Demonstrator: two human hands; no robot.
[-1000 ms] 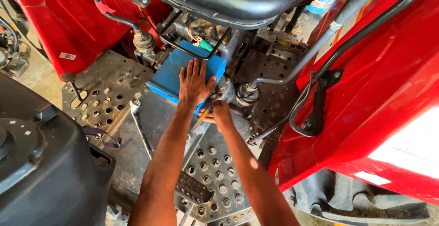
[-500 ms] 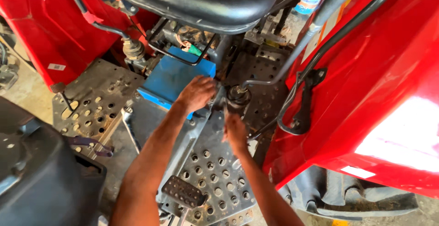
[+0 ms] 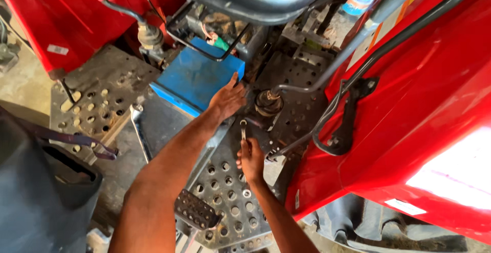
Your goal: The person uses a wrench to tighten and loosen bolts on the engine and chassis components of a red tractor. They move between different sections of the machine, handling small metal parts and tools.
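Right hand (image 3: 251, 158) fingers clench a wrench (image 3: 243, 130) pointing away, upright in view; left hand (image 3: 227, 99) released

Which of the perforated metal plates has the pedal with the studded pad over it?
The centre perforated plate, the one under the right hand holding the spanner. The studded pedal sits at its near-left edge; the left plate and right plate carry none.

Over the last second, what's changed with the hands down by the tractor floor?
The left hand slid off the blue box top to its lower right corner. The right hand drew back along the perforated footplate, now plainly gripping a spanner. Box, footplate and red fender stayed put.
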